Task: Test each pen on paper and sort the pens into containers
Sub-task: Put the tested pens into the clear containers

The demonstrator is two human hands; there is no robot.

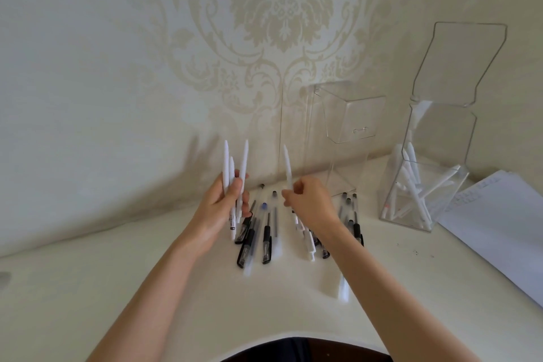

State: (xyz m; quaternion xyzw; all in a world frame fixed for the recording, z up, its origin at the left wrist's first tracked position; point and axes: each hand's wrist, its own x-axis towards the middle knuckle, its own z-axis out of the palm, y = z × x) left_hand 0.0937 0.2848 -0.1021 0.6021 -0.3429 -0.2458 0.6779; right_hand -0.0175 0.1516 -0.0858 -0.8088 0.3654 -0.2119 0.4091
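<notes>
Soft, even daylight; faint shadows on the wall (188,153); slight motion blur; wide-angle bending at the edges.

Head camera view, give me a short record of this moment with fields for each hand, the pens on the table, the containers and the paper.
left hand: holds three white pens, tips up
right hand: holds one white pen, tip up
table: clear pens with black grips lying loose, a few white ones among them
middle container: clear, empty
right container: clear, holds white pens
paper: far right, stacked sheets
</notes>
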